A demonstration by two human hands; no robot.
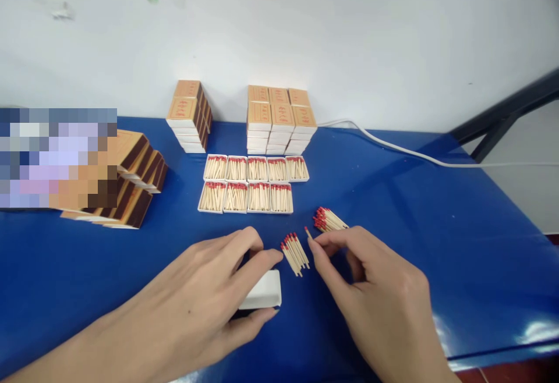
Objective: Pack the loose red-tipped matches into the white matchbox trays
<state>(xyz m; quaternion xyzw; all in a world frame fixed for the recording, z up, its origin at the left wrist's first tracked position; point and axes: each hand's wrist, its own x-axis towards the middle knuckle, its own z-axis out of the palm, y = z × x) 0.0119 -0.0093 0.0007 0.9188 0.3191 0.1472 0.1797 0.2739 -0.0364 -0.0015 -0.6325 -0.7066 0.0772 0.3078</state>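
My left hand (218, 290) is curled around a small white matchbox tray (267, 290), thumb along its near side and the other fingers at its far side; much of the tray is hidden under the hand. The left index fingertip is beside a short row of red-tipped matches (295, 253) on the blue table. My right hand (371, 284) pinches a single match (308, 233) between thumb and index finger, its red head pointing up and away. Just beyond the right fingers lies a loose pile of matches (329, 219), partly covered by the hand.
Two rows of open trays filled with matches (245, 198) lie ahead. Behind them, against the wall, stand stacked matchboxes (282, 116) and a second stack (187, 112). More matchboxes (140, 199) are piled at left, beside a blurred area. A white cable (406, 151) crosses the back right.
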